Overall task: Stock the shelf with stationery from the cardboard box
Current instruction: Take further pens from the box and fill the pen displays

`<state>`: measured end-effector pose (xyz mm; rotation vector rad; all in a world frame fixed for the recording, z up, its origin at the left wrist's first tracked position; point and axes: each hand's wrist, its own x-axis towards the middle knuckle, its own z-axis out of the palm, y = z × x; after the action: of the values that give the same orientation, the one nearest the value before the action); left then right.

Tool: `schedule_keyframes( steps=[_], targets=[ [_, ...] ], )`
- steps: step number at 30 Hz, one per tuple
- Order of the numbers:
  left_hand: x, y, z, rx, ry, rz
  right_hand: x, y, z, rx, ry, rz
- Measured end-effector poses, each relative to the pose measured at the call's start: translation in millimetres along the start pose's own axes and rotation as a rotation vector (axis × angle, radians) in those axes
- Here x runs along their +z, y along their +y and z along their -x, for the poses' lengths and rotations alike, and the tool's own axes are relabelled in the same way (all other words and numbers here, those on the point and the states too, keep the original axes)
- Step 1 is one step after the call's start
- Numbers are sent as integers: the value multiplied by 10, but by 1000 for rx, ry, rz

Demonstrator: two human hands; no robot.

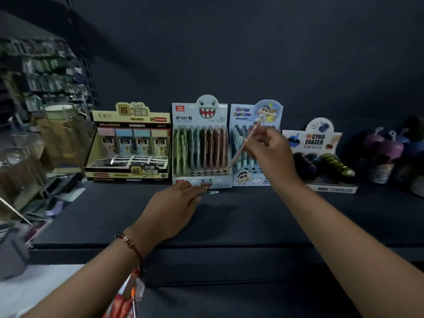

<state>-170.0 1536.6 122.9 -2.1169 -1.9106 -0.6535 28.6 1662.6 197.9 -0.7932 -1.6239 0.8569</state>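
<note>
The right hand pinches a pink pencil between thumb and fingers, tilted with its top toward 1 o'clock, in front of the cartoon-boy display box, whose rear rows hold pale blue pens while its front holes stand bare. At 9 o'clock from it, touching, the shark-face display box is filled with green and brown pens, its front row of holes open. The left hand lies on the dark shelf at that box's foot, fingers curled over a pen whose tip juts toward 3 o'clock. Farther at 9 o'clock, a yellow lead-refill box holds four packs at the back. At 3 o'clock, the Gyro Eraser display carries dark and green round erasers. Bare shelf runs to the front edge at 6 o'clock. Purple items at far right are blurred.
</note>
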Motion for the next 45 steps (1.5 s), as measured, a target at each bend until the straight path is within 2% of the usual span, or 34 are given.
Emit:
schedule_keyframes(
  steps=[7, 12, 17, 27, 32, 35, 37, 40, 45],
  targets=[
    [76, -61, -21, -2, 30, -18, 375, 416, -197, -97, -35, 262],
    [92, -58, -34, -11, 36, 8, 393, 421, -298, -152, -53, 380],
    [107, -50, -43, -18, 37, 22, 447, 482, -300, -120, -148, 415],
    [99, -59, -38, -1, 44, 57, 545, 587, -265, -95, -141, 519],
    [89, -57, -32, -5, 59, 72, 524, 522, -204, -42, -87, 447],
    [100, -70, -34, -7, 74, 108, 450, 430, 88, 38, -11, 286],
    [102, -67, -36, 5, 92, 148, 417, 374, 387, 132, -111, 88],
    [105, -64, -40, 23, 93, 209, 404, 299, 648, 244, -378, -128],
    [76, -43, -9, 60, 135, 223, 399, 301, 634, 241, -446, -149]
  ],
)
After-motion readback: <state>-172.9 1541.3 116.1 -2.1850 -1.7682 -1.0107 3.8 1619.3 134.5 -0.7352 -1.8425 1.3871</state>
